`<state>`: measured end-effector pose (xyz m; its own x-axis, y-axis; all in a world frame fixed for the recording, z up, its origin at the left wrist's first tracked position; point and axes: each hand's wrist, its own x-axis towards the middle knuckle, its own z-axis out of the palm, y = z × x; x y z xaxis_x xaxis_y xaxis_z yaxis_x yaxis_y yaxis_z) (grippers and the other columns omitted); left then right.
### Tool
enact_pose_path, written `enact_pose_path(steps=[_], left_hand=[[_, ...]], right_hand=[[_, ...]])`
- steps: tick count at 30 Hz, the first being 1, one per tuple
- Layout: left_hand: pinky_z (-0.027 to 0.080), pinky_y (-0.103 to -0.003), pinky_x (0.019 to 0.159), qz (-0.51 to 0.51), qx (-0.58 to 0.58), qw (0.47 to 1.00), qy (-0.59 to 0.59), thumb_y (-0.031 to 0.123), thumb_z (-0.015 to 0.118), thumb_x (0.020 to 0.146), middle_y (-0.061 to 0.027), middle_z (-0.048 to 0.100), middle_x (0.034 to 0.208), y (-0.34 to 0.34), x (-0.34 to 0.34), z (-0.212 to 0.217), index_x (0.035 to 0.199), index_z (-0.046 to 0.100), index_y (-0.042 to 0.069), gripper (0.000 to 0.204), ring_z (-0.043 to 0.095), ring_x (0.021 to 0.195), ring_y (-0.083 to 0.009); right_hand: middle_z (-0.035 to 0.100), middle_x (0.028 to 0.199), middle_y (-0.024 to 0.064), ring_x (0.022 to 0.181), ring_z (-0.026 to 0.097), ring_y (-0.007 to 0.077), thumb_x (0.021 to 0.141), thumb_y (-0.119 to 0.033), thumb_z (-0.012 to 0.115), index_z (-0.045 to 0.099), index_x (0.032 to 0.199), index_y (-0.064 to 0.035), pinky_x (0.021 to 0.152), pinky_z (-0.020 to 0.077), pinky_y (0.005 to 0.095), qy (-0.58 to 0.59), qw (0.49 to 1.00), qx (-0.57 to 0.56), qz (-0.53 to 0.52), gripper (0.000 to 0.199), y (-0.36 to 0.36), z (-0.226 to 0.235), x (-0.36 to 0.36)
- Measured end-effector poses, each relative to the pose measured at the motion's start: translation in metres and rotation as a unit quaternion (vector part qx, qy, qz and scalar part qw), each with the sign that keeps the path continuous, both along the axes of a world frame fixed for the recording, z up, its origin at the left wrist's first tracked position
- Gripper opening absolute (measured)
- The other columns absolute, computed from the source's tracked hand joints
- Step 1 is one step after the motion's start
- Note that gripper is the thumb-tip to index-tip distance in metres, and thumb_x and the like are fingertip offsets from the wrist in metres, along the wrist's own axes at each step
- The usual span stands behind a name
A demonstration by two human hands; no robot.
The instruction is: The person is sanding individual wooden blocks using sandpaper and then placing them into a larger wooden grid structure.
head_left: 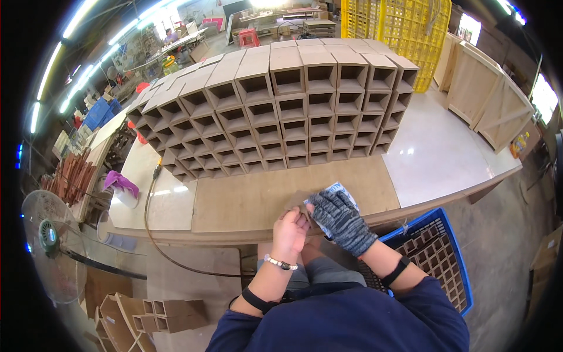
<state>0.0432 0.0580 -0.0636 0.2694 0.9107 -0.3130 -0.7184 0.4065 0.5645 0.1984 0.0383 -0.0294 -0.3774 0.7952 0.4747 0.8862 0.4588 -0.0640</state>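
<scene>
The person sits at the near edge of the bench (446,158), and both hands meet just above that edge, close to the body, where the work can be seen and steadied. The bare left hand (290,232) pinches a small brown wooden piece (300,202) between thumb and fingers, holding it up and still. The gloved right hand (340,218), in a dark knitted glove, is closed over a folded sheet with a pale blue-and-white back (339,189), probably sandpaper, though the view is too small to be sure. The sheet is pressed against the piece, so the two hands are touching through the work. The glove sits on the hand that bears on the sheet, likely to spare the skin, while the bare hand keeps a finer hold on the small part.

Farther back on the bench, a stack of open-fronted wooden boxes (281,111) is built up like a honeycomb, openings facing the person, well apart from the hands. A blue plastic crate (451,234) holding gridded wooden pieces stands on the floor just beside the right arm, within easy reach. A fan (50,240) stands to the left, and a pink cloth (120,182) lies at the bench's left end.
</scene>
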Motion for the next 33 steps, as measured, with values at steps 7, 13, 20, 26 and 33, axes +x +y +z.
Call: enact_pose_path(steps=[7, 13, 20, 26, 33], left_hand=[[0.041, -0.037, 0.085, 0.004, -0.051, 0.999, -0.007, 0.009, 0.048, 0.084, -0.0102, 0.055, 0.096, 0.003, -0.006, 0.003, 0.092, 0.05, 0.003, 0.01, 0.052, 0.094, -0.0231], [0.04, -0.039, 0.088, 0.005, -0.059, 0.998, -0.007, 0.01, 0.047, 0.085, -0.0113, 0.056, 0.098, 0.0, -0.005, 0.011, 0.094, 0.05, 0.001, 0.012, 0.051, 0.097, -0.0253], [0.038, -0.04, 0.092, 0.006, -0.057, 0.998, -0.008, 0.011, 0.045, 0.086, -0.0131, 0.054, 0.107, 0.005, -0.008, 0.006, 0.1, 0.047, 0.0, 0.018, 0.05, 0.103, -0.0268], [0.037, -0.04, 0.093, -0.008, -0.064, 0.998, 0.0, 0.011, 0.045, 0.086, -0.0131, 0.053, 0.107, 0.006, -0.008, 0.004, 0.101, 0.047, 0.001, 0.018, 0.049, 0.103, -0.0264], [0.041, -0.037, 0.086, 0.006, -0.061, 0.998, -0.015, 0.009, 0.049, 0.084, -0.0103, 0.055, 0.094, 0.002, -0.009, 0.009, 0.092, 0.05, 0.003, 0.01, 0.052, 0.093, -0.024]], right_hand=[[0.054, 0.116, 0.0092, 0.106, 0.051, 0.0234, 0.083, -0.017, 0.042, 0.054, 0.11, -0.0089, 0.092, 0.0357, 0.0399, 0.001, 0.994, 0.028, -0.102, 0.031, 0.014, -0.012, 0.006], [0.053, 0.117, 0.0084, 0.11, 0.049, 0.0255, 0.081, -0.016, 0.045, 0.053, 0.113, -0.0108, 0.095, 0.034, 0.0443, -0.041, 0.992, -0.02, -0.115, 0.033, 0.032, -0.037, 0.021], [0.058, 0.104, 0.0086, 0.097, 0.054, 0.0242, 0.081, -0.015, 0.044, 0.057, 0.1, -0.0072, 0.087, 0.0378, 0.0383, -0.012, 0.995, -0.076, -0.06, 0.024, 0.027, 0.0, -0.002], [0.059, 0.098, 0.0111, 0.093, 0.054, 0.0265, 0.084, -0.013, 0.044, 0.056, 0.098, -0.0055, 0.083, 0.0397, 0.0401, 0.002, 1.0, -0.013, 0.009, 0.02, 0.013, 0.015, -0.007], [0.054, 0.112, 0.0134, 0.105, 0.051, 0.0278, 0.082, -0.014, 0.046, 0.055, 0.109, -0.0053, 0.094, 0.0347, 0.0401, 0.042, 0.994, 0.056, -0.079, 0.03, 0.024, -0.002, 0.012]])
